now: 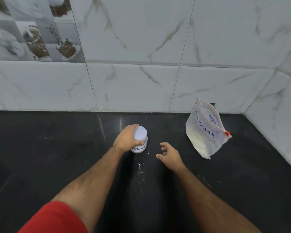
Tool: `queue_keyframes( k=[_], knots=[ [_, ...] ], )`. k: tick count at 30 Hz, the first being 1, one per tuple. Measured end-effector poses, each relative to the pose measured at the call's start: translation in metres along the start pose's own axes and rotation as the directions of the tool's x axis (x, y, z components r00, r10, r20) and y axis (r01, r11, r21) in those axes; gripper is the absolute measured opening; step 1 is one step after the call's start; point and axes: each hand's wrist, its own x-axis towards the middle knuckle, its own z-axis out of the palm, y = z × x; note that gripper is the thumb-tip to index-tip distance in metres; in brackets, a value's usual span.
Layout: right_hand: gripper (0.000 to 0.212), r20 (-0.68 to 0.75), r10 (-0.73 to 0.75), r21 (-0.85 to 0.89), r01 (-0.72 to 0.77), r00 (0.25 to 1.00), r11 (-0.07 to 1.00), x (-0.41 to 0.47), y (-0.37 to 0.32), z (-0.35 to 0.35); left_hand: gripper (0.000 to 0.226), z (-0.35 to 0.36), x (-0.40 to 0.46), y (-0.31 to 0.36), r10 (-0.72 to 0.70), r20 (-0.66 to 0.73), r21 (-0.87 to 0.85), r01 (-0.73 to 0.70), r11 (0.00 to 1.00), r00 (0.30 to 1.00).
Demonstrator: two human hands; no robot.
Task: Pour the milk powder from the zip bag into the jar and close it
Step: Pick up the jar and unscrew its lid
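A small clear jar with a white lid and a label reading "POWDER" stands upright on the black counter. My left hand wraps around its left side, fingers on the lid and body. My right hand hovers just right of the jar, fingers spread, holding nothing. A clear zip bag marked "MILK POWDER", with white powder in its bottom and an orange slider at its top edge, stands slumped at the right near the wall.
White marble-pattern wall tiles run behind the counter and along the right side, forming a corner by the bag. Specks of spilled white powder lie on the counter in front of the jar. A red sleeve shows at bottom left.
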Motion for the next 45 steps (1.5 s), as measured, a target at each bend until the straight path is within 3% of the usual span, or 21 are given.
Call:
queue_keyframes(
  k=[6,10,14,18,26,31,36,41,45],
  knots=[
    [0.055,-0.023,0.030,0.399,-0.019,0.999,0.917,-0.008,-0.004,-0.016,0.101,-0.006,-0.003,0.027,0.002,-0.002,-0.164,-0.002,0.986,1.000],
    [0.066,0.081,0.031,0.706,-0.080,0.996,0.704,-0.021,-0.011,-0.031,0.099,-0.018,-0.006,0.058,0.045,0.095,-0.362,-0.007,0.932,0.994],
    [0.103,0.246,-0.114,0.879,-0.172,0.963,0.444,-0.038,-0.016,-0.039,0.091,-0.024,-0.016,0.084,0.113,0.190,-0.617,0.029,0.786,0.975],
    [0.114,0.238,-0.240,0.925,-0.144,0.941,0.351,-0.055,-0.018,-0.050,0.071,-0.026,-0.026,0.104,0.151,0.217,-0.685,0.040,0.727,0.964],
    [0.126,0.194,-0.375,0.924,-0.040,0.907,0.381,-0.082,-0.033,-0.072,0.052,-0.045,-0.036,0.163,0.338,0.235,-0.589,-0.143,0.795,0.911],
    [0.124,0.190,-0.391,0.889,0.011,0.901,0.457,-0.088,-0.034,-0.084,0.030,-0.041,-0.035,0.189,0.351,0.272,-0.527,-0.166,0.834,0.896],
    [0.095,0.106,-0.362,0.858,0.099,0.926,0.505,-0.084,-0.033,-0.102,0.031,-0.037,-0.036,0.211,0.360,0.262,-0.549,-0.168,0.819,0.895],
    [0.065,-0.091,-0.294,0.782,0.251,0.952,0.571,-0.083,-0.037,-0.107,0.019,-0.033,-0.038,0.228,0.339,0.209,-0.509,-0.194,0.838,0.917],
    [0.072,-0.202,-0.245,0.680,0.315,0.948,0.662,-0.082,-0.031,-0.105,0.015,-0.019,-0.043,0.231,0.267,0.140,-0.420,-0.187,0.888,0.954]
  ],
)
